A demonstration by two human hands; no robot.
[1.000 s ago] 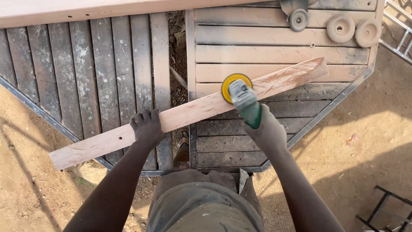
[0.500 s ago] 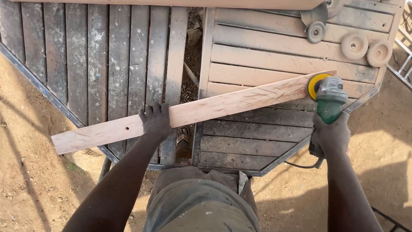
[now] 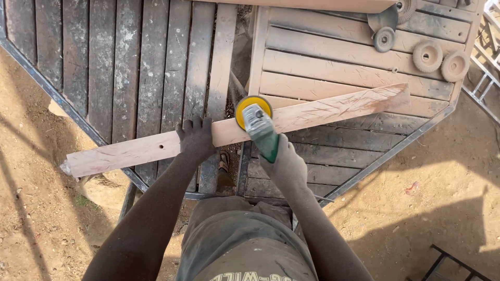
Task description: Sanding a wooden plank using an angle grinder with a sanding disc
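While the left hand (image 3: 197, 139) presses flat on the long plank (image 3: 312, 112) lying across the slatted table's (image 3: 344, 67) front edge, the right hand (image 3: 284, 166), wrapped around the green grinder (image 3: 259, 127), appears mid-sanding; next likely calls for steady strokes along it.

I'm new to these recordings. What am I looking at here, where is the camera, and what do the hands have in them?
There is no machine: a person works with two bare hands, filmed by a camera on their head that looks straight down. The left hand presses on a long pale wooden plank, which lies slanted across a slatted wooden table with a metal frame. The right hand grips a green handheld sander; its yellow disc sits on the plank. Several round discs lie at the table's far corner. Sandy ground surrounds it.
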